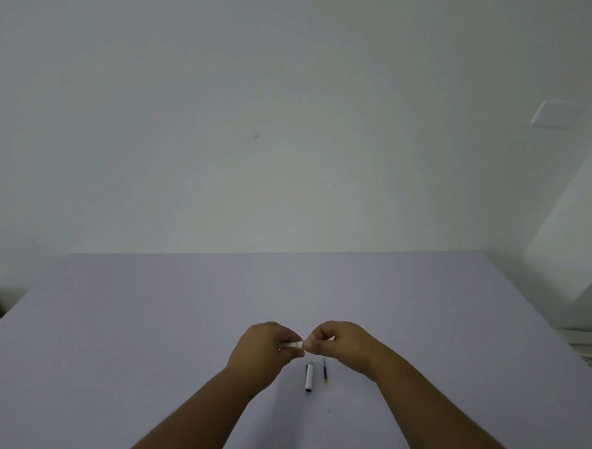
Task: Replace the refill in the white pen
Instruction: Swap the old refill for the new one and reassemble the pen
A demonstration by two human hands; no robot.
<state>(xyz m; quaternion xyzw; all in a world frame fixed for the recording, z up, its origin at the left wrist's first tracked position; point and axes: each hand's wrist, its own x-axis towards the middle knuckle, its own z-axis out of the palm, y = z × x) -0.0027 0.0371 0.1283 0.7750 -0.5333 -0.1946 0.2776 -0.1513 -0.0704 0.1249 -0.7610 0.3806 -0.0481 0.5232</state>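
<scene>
Low in the frame I see a white pen cap (309,376) and dark refill (325,371) on the counter (110,334). Above them, my left hand (264,348) and right hand (341,343) both pinch the white pen barrel (293,344).

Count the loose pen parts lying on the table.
2: a white pen section below the hands, and a thin dark refill just right of it. Another white piece is held between both hands.
</scene>
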